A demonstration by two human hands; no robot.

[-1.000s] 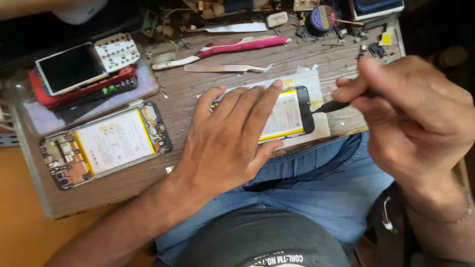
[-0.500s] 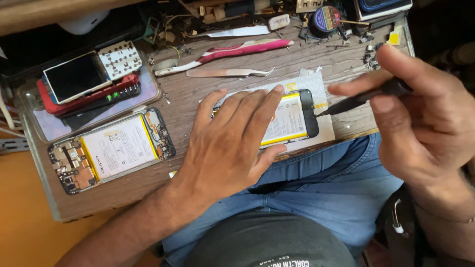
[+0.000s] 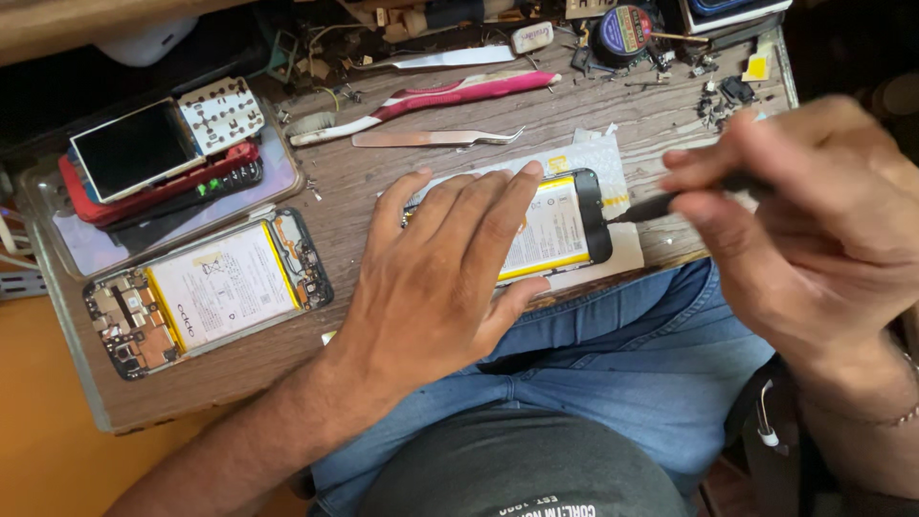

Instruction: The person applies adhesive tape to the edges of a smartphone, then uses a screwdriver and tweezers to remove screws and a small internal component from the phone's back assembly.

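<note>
Pressing left hand (image 3: pixel 436 278) flat, fingers spread, on opened phone (image 3: pixel 550 230) at frame centre. Right hand (image 3: pixel 814 220) pinching dark tool (image 3: pixel 661 204), tip at phone's right end. Back cover already off, white yellow-edged battery exposed and seated; removal apparently not begun. Second opened phone (image 3: pixel 206 292) at left: rectangular white battery label. Round dark spool (image 3: pixel 624 29) at top.

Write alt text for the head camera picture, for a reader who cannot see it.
A person's left hand presses flat on an opened phone with its battery showing, while the right hand holds a dark tool at the phone's end. On the wooden bench lie a second opened phone, a stack of phones, tweezers and a pink tool.
</note>
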